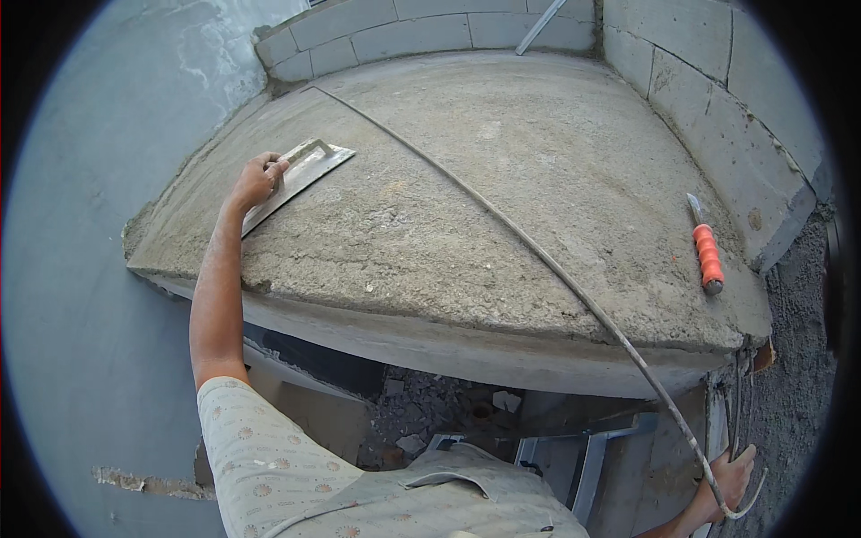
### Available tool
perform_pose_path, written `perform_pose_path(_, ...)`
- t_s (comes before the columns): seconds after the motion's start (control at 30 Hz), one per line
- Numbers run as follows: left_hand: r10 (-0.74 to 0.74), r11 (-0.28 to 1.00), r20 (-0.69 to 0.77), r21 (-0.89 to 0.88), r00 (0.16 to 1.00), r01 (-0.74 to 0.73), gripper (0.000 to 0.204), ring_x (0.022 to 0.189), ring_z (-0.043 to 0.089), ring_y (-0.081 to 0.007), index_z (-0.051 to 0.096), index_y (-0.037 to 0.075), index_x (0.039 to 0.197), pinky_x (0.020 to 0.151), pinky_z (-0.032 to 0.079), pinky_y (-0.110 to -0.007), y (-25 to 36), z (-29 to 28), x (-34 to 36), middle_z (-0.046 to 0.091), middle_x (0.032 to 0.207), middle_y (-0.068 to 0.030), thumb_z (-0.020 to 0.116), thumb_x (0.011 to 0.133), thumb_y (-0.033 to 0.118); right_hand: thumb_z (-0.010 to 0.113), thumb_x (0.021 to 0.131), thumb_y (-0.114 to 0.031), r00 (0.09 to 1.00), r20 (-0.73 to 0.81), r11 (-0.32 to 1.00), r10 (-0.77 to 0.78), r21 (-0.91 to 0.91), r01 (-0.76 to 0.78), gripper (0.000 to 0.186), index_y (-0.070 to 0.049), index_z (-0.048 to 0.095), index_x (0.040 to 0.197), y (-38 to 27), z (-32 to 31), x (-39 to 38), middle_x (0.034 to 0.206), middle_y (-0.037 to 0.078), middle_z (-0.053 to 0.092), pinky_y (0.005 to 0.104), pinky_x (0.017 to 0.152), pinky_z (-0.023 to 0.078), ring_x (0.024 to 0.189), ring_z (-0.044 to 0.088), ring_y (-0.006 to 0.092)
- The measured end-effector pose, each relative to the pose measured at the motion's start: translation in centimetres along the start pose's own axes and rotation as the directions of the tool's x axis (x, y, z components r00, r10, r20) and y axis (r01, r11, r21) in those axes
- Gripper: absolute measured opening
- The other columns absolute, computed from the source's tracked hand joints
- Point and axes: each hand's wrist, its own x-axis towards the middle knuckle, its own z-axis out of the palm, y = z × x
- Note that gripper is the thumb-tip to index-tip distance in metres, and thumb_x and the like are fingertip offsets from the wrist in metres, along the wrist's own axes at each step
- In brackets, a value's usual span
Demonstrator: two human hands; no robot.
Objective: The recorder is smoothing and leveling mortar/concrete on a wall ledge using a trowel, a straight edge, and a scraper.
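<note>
My left hand is closed round the near end of the handle of a plastering trowel, a flat rectangular metal blade. The blade rests on the left part of a rough concrete slab. A long thin metal rod lies diagonally over the slab, and its hooked near end overhangs the front right edge. Down at the lower right, my right hand is beside that hook, with the rod crossing in front of it. Its fingers are mostly hidden, so I cannot tell what it grips.
A knife-like tool with an orange-red handle lies on the slab's right side. Grey block walls border the back and right. A metal strip leans at the back. Below the slab's front edge are rubble and metal ladder-like rails.
</note>
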Motion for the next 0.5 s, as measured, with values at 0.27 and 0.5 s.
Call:
perform_pose_path(0.27,0.274,0.961,0.017,-0.053,0.962,-0.273,0.037,0.096,0.061,-0.029,0.057,-0.002,0.115,0.085,0.045,-0.038,12.1,0.6,-4.0,0.064,0.103,-0.0197,0.049,0.096,0.029,0.045,0.094,-0.047,1.0,-0.003,0.999,-0.006,0.034,0.007,0.055,-0.005,0.048,0.128,-0.1,-0.4,-0.2,0.115,0.016,0.059,0.0432,0.084,0.048,0.104,0.059,0.0336)
perform_pose_path(0.5,0.486,0.868,-0.053,-0.093,0.873,-0.488,0.037,0.106,0.06,-0.028,0.056,-0.001,0.121,0.092,0.046,-0.038,12.7,3.9,-1.6,0.063,0.112,-0.0197,0.053,0.095,0.026,0.044,0.094,-0.049,0.999,0.016,0.998,-0.042,0.048,0.041,0.056,-0.004,0.048,0.128,-0.7,-1.7,-0.6,0.114,0.016,0.06,0.0437,0.081,0.048,0.101,0.06,0.0332)
